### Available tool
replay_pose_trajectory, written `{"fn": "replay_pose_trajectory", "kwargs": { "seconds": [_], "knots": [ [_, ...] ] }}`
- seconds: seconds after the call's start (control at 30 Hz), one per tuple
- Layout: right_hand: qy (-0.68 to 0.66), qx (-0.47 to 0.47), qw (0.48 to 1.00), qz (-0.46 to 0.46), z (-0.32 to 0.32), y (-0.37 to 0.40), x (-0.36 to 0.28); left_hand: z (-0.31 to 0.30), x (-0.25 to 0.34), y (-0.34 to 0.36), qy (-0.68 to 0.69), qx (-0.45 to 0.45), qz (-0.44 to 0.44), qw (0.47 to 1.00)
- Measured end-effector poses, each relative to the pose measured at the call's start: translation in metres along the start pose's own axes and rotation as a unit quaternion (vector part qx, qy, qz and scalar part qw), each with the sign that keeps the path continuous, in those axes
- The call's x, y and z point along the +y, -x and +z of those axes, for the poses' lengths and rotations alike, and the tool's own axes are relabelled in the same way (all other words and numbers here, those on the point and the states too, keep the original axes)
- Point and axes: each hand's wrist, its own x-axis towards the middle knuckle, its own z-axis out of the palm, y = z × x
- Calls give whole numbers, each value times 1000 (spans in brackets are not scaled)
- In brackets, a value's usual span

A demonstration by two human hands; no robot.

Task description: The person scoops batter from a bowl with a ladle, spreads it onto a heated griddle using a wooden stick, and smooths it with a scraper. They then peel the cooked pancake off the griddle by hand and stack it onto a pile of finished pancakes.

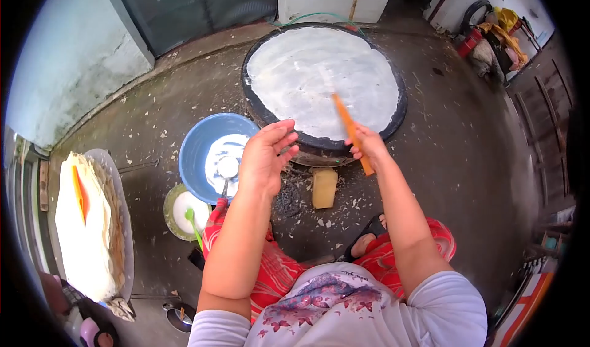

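My right hand [367,144] grips a flat orange-brown wooden spatula [346,118]. Its far end lies over the big round griddle [402,104], whose top is coated with a thin white batter layer [313,70]. My left hand [267,153] is raised in front of the griddle's near left edge, fingers apart and holding nothing. Below and left of that hand stands a blue basin [192,153] with white batter inside. A metal ladle [228,167] rests in the basin, its bowl full of white.
A green bowl [172,224] of white liquid holds a green spoon [192,217]. Left, a tall stack of thin pale sheets [83,249] sits on a round tray, an orange strip [79,193] on top. A yellowish block [324,188] lies before the griddle. Scraps litter the floor.
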Motion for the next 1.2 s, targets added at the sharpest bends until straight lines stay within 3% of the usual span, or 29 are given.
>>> {"fn": "replay_pose_trajectory", "kwargs": {
  "seconds": [0.07, 0.13, 0.27, 0.4, 0.43, 0.47, 0.53, 0.67, 0.7, 0.73, 0.77, 0.87, 1.03, 1.13, 1.2],
  "knots": [
    [-61, 171, 982, -53, -21, -7, 4, -3, -1, -2, 2, -4, 0, 1000],
    [-64, 215, 971, -78, -32, -6, 0, -4, 0, -2, 3, -8, 2, 1000],
    [-48, 160, 984, -58, -33, -1, -3, -5, 0, -2, -1, -5, 4, 1000],
    [37, 187, 981, -40, -39, -15, 23, -5, 2, -3, -2, -5, 5, 1000],
    [272, 249, 920, -136, -38, -17, 31, -6, 1, -3, -2, -5, 5, 1000],
    [486, 293, 793, -223, -36, -21, 37, -5, 0, -3, -2, -6, 5, 1000],
    [468, 288, 817, -176, -15, 0, 19, -5, -1, -3, -5, -9, 3, 1000],
    [394, 208, 850, -282, -37, -10, 35, -3, -2, -2, -4, -11, -1, 1000],
    [181, 139, 961, -160, -41, -1, 25, -3, -1, -2, -4, -10, -1, 1000],
    [-47, 58, 997, -24, -41, 9, 17, -3, -1, -1, -4, -11, -1, 1000],
    [-92, 89, 992, -20, -38, 16, 11, -3, -1, -1, -6, -8, -1, 1000],
    [-90, 172, 979, -57, -54, 0, 10, -2, -1, -2, -7, -5, -2, 1000],
    [-47, 137, 986, -79, -58, -32, -10, -1, -2, -4, -10, -7, -3, 1000],
    [13, 176, 983, -57, -53, -51, -26, 0, -1, -4, -12, -6, -5, 1000],
    [192, 190, 961, -52, -52, -59, -38, 0, -1, -5, -7, -8, -5, 1000]
  ]
}}
